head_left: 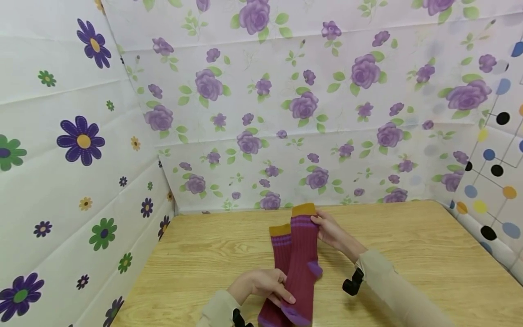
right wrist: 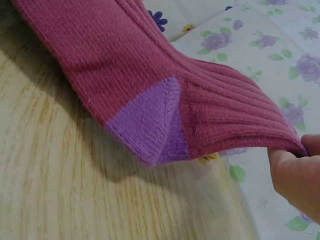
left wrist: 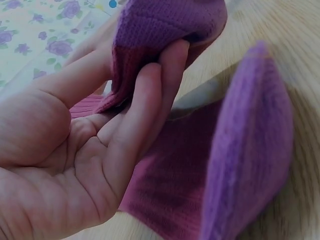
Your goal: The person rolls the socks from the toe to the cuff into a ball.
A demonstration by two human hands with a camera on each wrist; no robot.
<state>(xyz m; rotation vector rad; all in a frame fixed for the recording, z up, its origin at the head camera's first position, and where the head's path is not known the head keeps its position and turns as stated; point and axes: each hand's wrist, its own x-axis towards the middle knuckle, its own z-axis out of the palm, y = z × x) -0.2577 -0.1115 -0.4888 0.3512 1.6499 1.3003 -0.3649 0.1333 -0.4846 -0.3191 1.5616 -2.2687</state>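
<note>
Upper maroon ribbed sock [head_left: 304, 254], mustard cuff, purple heel and toe, lies stretched lengthwise over its matching lower sock [head_left: 280, 247].

Table [head_left: 408, 254] bare right of the socks [head_left: 300, 263] and on the left toward the wall [head_left: 81, 181]. Back wall [head_left: 306, 136] and side walls close three sides; socks occupy centre front.

socks [head_left: 303, 259]: maroon ribbed, purple heels/toes, mustard cuffs | table [head_left: 408, 254]: light woodgrain | walls [head_left: 327, 113]: purple-rose floral
</note>
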